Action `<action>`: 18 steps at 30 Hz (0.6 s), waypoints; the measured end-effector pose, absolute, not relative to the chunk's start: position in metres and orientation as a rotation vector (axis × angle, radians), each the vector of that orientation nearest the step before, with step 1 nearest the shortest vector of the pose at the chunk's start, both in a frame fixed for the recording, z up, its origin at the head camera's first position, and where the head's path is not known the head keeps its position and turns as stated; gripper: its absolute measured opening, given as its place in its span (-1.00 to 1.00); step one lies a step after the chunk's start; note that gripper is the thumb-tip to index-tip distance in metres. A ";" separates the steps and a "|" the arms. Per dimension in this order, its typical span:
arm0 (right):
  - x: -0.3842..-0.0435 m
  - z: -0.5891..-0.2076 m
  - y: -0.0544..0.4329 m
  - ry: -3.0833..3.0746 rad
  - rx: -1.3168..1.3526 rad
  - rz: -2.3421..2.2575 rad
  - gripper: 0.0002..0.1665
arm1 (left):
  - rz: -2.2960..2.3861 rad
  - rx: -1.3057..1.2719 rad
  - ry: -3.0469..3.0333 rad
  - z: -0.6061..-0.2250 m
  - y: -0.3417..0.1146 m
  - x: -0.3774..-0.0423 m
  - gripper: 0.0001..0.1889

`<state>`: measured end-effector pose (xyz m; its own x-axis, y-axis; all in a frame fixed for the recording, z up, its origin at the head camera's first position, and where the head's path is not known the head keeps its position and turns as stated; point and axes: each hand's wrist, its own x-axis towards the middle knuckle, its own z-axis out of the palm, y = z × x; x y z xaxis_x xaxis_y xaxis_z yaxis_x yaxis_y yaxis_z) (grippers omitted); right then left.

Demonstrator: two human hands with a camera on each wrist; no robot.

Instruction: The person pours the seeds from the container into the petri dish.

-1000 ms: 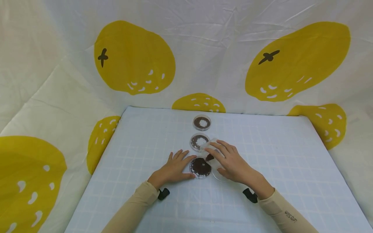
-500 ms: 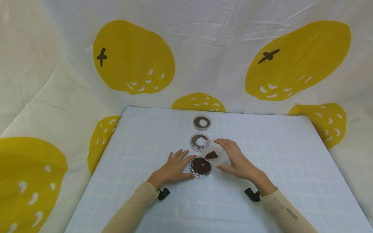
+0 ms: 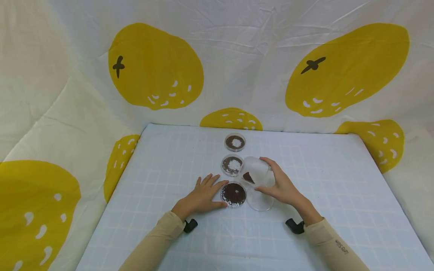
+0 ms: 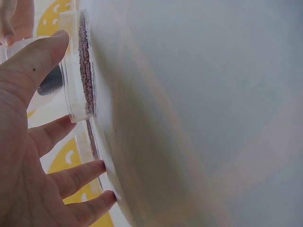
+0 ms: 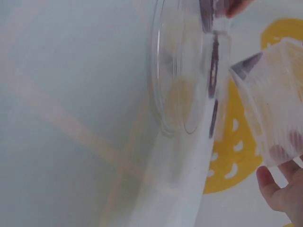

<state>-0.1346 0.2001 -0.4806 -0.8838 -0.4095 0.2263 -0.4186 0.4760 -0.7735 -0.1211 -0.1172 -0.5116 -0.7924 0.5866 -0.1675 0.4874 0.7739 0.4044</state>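
Observation:
My left hand (image 3: pixel 200 196) lies spread on the table, its thumb and index finger touching the left rim of the nearest petri dish (image 3: pixel 233 194). Dark brown granules fill that dish, with white flecks at its lower left edge. In my right hand (image 3: pixel 282 188) I grip a clear plastic cup (image 3: pixel 257 168), raised and tilted, fingers and thumb around its sides. A small wedge of dark granules (image 3: pixel 248 177) sits inside the cup. Beneath it, a clear round dish or lid (image 3: pixel 260 200) lies beside the filled dish; the right wrist view shows its clear wall (image 5: pixel 177 71).
Farther back stand two more petri dishes, a middle one (image 3: pixel 232 165) and a far one (image 3: pixel 234 142). Both hold brown granules around a white patch. The table has a pale checked cloth (image 3: pixel 162 162). A white curtain with yellow fruit prints (image 3: pixel 156 67) hangs behind.
My right hand has drawn the cup back from above the nearest dish, to the right and slightly away, and turned it more upright. The left hand stays put.

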 end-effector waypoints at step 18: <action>-0.145 -0.491 0.213 -2.525 0.507 1.763 0.22 | 0.491 0.826 2.684 -0.515 -0.117 -0.122 -0.14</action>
